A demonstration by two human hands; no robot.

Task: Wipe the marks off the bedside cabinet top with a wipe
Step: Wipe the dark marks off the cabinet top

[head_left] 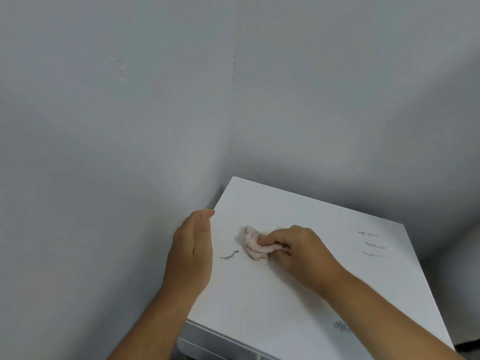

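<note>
A white bedside cabinet top [298, 211] stands in a room corner. My right hand [298, 249] is shut on a crumpled pinkish-white wipe [253, 244] and presses it onto the top near the middle left. Just left of the wipe lies a short grey smear [229, 255]. Three grey streaks [372, 244] sit near the right edge, and another grey smudge [340, 326] shows at the front beside my right forearm. My left hand [191, 255] rests against the cabinet's left edge, thumb on the top; its fingers curl over the side and are hidden.
Grey walls [117, 152] meet in a corner right behind the cabinet's far left. A drawer front [207, 341] shows under the front edge. A dark strip of floor [468, 345] is visible at the far right.
</note>
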